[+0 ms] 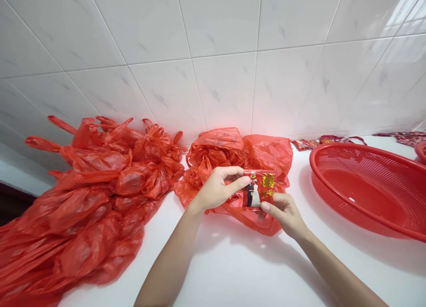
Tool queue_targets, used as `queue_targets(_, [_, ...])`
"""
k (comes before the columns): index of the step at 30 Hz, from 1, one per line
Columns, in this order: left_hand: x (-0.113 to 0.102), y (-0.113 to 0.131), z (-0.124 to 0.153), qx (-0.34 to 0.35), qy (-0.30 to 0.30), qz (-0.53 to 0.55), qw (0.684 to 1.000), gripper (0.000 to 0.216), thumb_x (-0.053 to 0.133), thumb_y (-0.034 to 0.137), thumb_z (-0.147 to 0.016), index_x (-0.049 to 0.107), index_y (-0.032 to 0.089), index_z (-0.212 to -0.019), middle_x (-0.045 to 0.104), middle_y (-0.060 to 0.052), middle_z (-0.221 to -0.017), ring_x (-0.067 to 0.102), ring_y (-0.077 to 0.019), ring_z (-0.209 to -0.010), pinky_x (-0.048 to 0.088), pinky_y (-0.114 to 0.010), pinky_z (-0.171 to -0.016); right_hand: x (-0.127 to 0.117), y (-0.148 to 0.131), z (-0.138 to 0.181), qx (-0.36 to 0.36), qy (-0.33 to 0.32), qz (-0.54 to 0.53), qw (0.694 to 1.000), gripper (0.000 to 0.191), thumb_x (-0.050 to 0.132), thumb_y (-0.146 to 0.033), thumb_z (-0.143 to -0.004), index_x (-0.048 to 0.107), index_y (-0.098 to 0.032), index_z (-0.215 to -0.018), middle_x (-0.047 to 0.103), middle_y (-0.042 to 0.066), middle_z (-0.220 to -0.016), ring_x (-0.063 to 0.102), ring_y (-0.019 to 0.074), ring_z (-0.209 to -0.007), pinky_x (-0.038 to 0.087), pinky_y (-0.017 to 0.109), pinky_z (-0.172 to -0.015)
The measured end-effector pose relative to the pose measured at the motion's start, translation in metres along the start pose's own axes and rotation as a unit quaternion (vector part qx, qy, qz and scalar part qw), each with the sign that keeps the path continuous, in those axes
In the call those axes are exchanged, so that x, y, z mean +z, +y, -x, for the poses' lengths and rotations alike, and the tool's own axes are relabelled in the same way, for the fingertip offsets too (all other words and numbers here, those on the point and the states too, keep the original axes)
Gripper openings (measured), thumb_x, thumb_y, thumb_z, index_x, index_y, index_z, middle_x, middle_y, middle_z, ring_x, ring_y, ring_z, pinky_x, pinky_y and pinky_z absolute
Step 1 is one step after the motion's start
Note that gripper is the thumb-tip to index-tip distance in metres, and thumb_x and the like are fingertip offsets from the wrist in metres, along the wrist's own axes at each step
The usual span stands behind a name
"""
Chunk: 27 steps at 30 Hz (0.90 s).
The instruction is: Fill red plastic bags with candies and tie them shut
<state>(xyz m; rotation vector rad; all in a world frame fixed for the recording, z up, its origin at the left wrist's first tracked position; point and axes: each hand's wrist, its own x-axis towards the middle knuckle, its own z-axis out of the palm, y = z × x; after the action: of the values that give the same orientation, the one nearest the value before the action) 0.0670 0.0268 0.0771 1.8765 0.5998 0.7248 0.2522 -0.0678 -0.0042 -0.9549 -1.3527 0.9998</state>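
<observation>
Nothing here can be read — not one clear word. The small red packet (259,189) carries a gold emblem and a printed couple — its characters are too blurred.

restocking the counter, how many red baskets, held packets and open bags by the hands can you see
red mesh baskets: 2, one whole, one only an edge
small red packet held by left hand and right hand: 1
open red bag behind the hands: 1
total: 4

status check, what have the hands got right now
Both hands, left and right, pinch one small red packet. Open red bag right behind it. Nothing between hands and bag; red basket off right.
</observation>
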Motion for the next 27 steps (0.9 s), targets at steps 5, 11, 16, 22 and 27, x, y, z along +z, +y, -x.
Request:
queue_targets(5, [0.0007, 0.001, -0.0009, -0.007, 0.006, 0.005, 1.0, 0.027, 0.065, 0.04, -0.09, 0.074, 0.015, -0.086, 0.069, -0.003, -0.081, 0.062, -0.0168, -0.078, 0.05, -0.026, -0.074, 0.0006, -0.0024, -0.0015, -0.009, -0.001, -0.008, 1.0, 0.038, 0.07, -0.049, -0.088, 0.076, -0.018, -0.069, 0.07, 0.003, -0.06, 0.06, 0.0153, -0.055, 0.049, 0.026, -0.058])
queue_targets(11, [0.0007, 0.0007, -0.0015, -0.015, 0.009, 0.017, 1.0, 0.026, 0.064, 0.039, -0.09, 0.071, 0.015, -0.082, 0.07, -0.003, -0.083, 0.063, -0.0169, -0.078, 0.05, -0.026, -0.075, 0.0019, -0.0058, -0.0029, -0.011, -0.014, -0.04, 0.999, 0.028, 0.073, -0.044, -0.087, 0.081, -0.018, -0.079, 0.07, 0.003, -0.058, 0.06, 0.015, -0.054, 0.05, 0.026, -0.057])
queue_targets(16, [-0.0001, -0.0007, -0.0019, -0.022, 0.007, 0.016, 1.0, 0.023, 0.065, 0.036, -0.09, 0.071, 0.015, -0.084, 0.07, -0.003, -0.084, 0.063, -0.0173, -0.081, 0.05, -0.026, -0.077, 0.0026, -0.0042, -0.0029, -0.006, -0.016, -0.047, 0.999, 0.027, 0.074, -0.044, -0.087, 0.082, -0.019, -0.082, 0.07, 0.003, -0.06, 0.06, 0.0148, -0.055, 0.05, 0.025, -0.056])
queue_targets(22, [0.0008, -0.0033, -0.0019, -0.022, 0.003, 0.019, 1.0, 0.024, 0.064, 0.036, -0.091, 0.07, 0.015, -0.083, 0.068, -0.002, -0.082, 0.062, -0.0167, -0.079, 0.05, -0.026, -0.075, 0.0016, -0.0012, -0.0023, -0.005, -0.016, -0.039, 0.999, 0.029, 0.073, -0.045, -0.087, 0.082, -0.017, -0.085, 0.069, 0.003, -0.058, 0.06, 0.0153, -0.054, 0.049, 0.026, -0.054])
queue_targets(27, [-0.0002, -0.0027, -0.0012, -0.025, 0.007, 0.006, 1.0, 0.023, 0.063, 0.035, -0.091, 0.069, 0.015, -0.082, 0.066, -0.001, -0.08, 0.06, -0.0158, -0.078, 0.049, -0.025, -0.075, 0.0004, 0.0, -0.0017, 0.001, -0.017, -0.03, 0.999, 0.033, 0.072, -0.047, -0.088, 0.079, -0.016, -0.08, 0.069, 0.004, -0.059, 0.06, 0.0152, -0.055, 0.049, 0.026, -0.055])
